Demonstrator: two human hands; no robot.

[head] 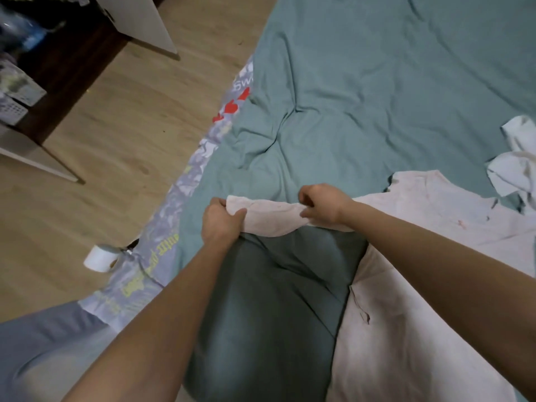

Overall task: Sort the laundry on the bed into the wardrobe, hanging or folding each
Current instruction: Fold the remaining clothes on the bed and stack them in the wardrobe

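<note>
A pale pink T-shirt (429, 256) lies spread on the teal bed sheet (377, 97), its body reaching to the lower right. One sleeve is lifted off the bed between my hands. My left hand (220, 221) grips the sleeve's outer end, thumb over the cloth. My right hand (322, 203) pinches the same sleeve closer to the shirt body. My knee in grey jeans (269, 309) sits under the raised sleeve.
Crumpled white laundry (516, 158) lies at the bed's right edge. A patterned bedspread border (179, 198) runs along the bed's left side. A white cup (100, 258) lies on the wooden floor. An open wardrobe (43, 53) with baskets stands at upper left.
</note>
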